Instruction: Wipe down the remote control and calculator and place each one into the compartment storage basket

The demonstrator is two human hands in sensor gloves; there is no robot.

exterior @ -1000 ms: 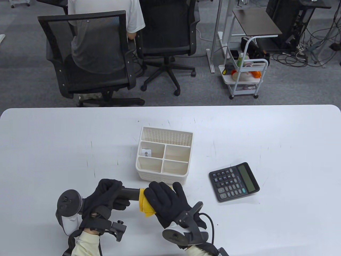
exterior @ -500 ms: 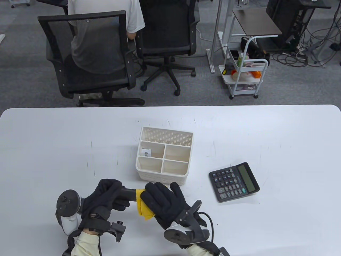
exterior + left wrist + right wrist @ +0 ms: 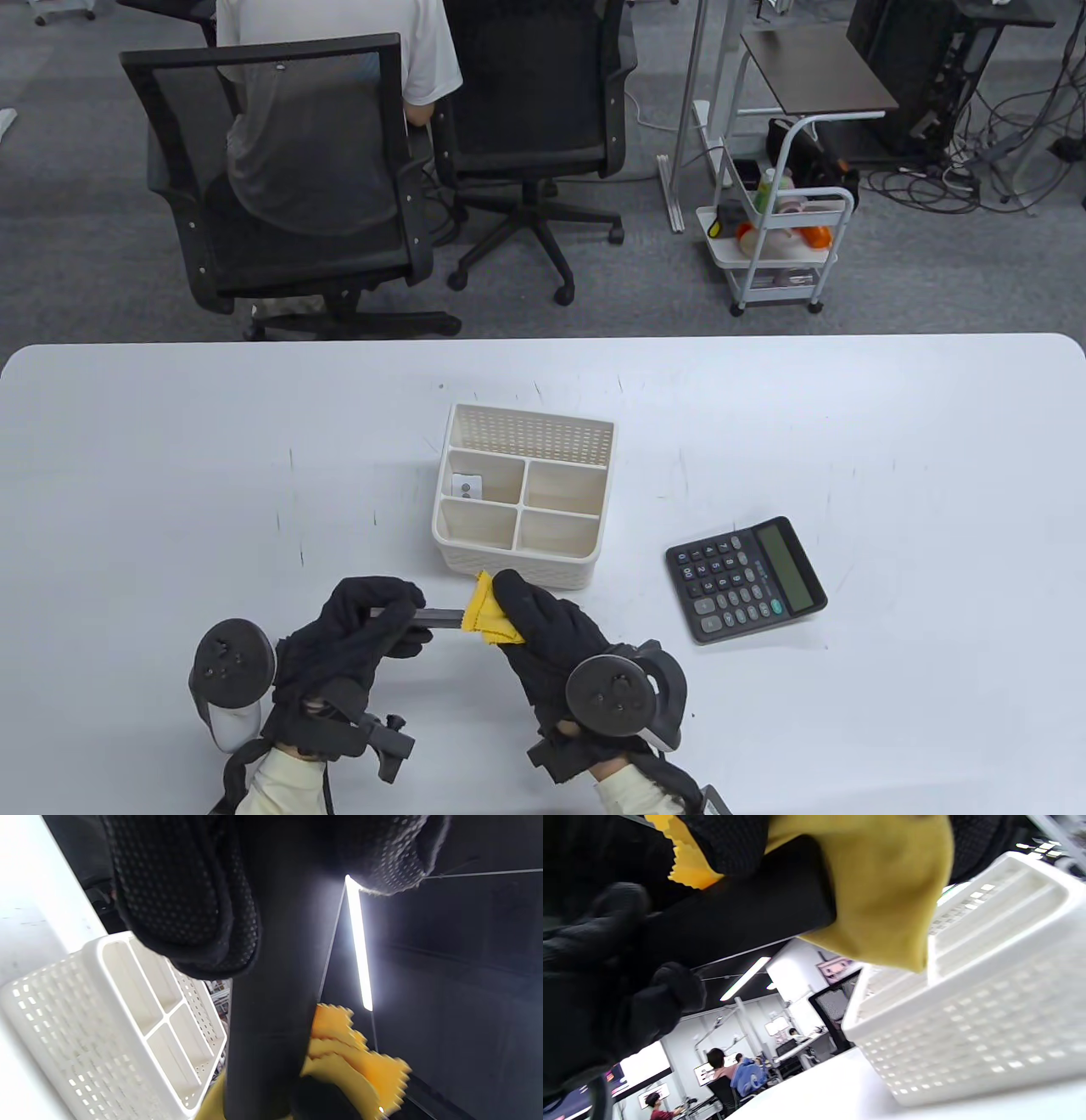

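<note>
Near the bench front edge, left hand grips the remote control, right hand pinches yellow cloth round its far end: likely light, stiff, slick, best held mid-body.

The remote control lies crosswise between the two hands, above the table near its front edge. The left hand grips its left end; the right hand pinches a cloth around its right end. Just beyond this grip, farther from the person, stands the compartment storage basket, its near wall just beside the cloth. In the basket's far-left small compartment lies a small card. To the right of the grip, well apart from the right hand, the calculator lies flat on the table, right of the basket and a little nearer the person than it.
</note>
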